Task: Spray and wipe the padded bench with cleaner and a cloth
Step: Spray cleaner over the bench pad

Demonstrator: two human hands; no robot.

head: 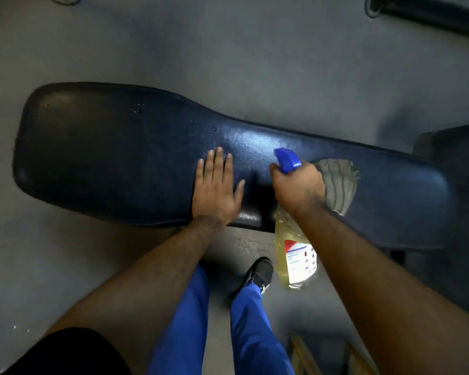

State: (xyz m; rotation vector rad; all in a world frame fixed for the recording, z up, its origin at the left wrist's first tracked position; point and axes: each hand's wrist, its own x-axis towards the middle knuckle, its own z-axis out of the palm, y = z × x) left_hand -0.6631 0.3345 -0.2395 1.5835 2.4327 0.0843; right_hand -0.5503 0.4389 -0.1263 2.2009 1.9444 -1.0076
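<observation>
A long dark blue padded bench (114, 158) runs across the view, wide at the left and narrower toward the right. My left hand (217, 188) lies flat on its near edge, fingers spread, holding nothing. My right hand (298, 185) grips the neck of a spray bottle (295, 255) with yellow liquid and a blue trigger head pointing left over the pad. A grey cloth (339, 182) sits just right of that hand on the pad; part of it is hidden behind the hand, so I cannot tell whether the fingers hold it too.
Grey floor surrounds the bench. My legs in blue trousers and a black shoe (260, 272) stand right before the bench. Another dark padded piece (431, 14) lies at the top right, a dark block (450, 147) at the right, and wooden slats (303, 355) at the bottom right.
</observation>
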